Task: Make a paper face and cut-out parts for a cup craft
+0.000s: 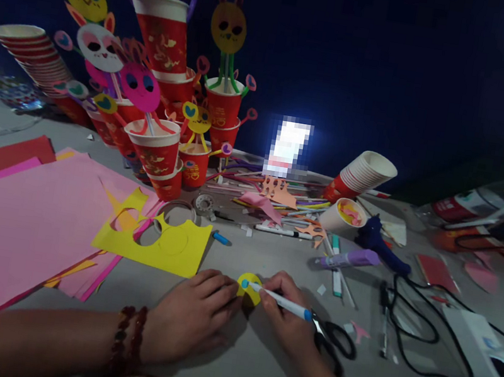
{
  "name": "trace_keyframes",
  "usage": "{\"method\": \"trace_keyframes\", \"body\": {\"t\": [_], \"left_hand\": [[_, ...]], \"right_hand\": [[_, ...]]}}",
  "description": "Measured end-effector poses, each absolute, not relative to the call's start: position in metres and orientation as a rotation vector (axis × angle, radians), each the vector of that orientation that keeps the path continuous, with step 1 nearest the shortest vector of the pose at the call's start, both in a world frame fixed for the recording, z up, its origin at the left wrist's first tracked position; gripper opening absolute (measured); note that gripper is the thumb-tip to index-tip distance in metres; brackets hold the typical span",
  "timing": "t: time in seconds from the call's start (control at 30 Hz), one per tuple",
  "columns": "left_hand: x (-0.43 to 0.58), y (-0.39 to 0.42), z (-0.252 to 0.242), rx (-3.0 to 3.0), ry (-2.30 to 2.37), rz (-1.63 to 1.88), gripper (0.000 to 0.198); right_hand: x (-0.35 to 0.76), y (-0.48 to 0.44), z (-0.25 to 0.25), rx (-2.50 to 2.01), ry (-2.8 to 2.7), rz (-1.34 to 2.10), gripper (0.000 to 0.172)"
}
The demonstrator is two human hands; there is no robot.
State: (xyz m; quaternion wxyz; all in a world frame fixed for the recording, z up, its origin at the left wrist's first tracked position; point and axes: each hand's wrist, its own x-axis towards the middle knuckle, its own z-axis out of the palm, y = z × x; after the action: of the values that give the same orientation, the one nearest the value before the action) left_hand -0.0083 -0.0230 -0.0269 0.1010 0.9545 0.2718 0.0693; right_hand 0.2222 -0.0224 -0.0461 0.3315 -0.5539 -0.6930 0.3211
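A small yellow paper circle (249, 280) lies on the grey table, with a blue dot coloured on its left part and a second blue mark beside it. My left hand (199, 307) rests palm down with its fingers bent, the fingertips holding the circle's left edge; its thumb is hidden. In my right hand (284, 315) is a white marker (284, 302) with a blue end, its tip on the circle near the blue marks. The marker's blue cap (222, 238) lies farther back on the table. Black-handled scissors (337, 342) lie beside and partly under my right hand.
A yellow sheet (165, 254) with round cut-outs lies beside pink sheets (32, 217) at left. Red paper cups (156, 148) with animal-faced figures stand behind. Pipe cleaners, a blue glue gun (380, 241), a purple tube (350, 259) and a black cable (424, 369) are around.
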Motion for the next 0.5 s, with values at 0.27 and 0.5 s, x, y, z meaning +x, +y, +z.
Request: {"method": "trace_keyframes", "body": {"t": [0.27, 0.5], "left_hand": [[-0.0078, -0.0228, -0.0274, 2.81, 0.805, 0.196, 0.061], [-0.0075, -0.0225, -0.0254, 2.813, 0.804, 0.192, 0.062]], "right_hand": [[0.2233, -0.0224, -0.0421, -1.42, -1.838, 0.833, 0.017], [0.2218, -0.0218, -0.0418, -1.394, -1.836, 0.813, 0.016]]}}
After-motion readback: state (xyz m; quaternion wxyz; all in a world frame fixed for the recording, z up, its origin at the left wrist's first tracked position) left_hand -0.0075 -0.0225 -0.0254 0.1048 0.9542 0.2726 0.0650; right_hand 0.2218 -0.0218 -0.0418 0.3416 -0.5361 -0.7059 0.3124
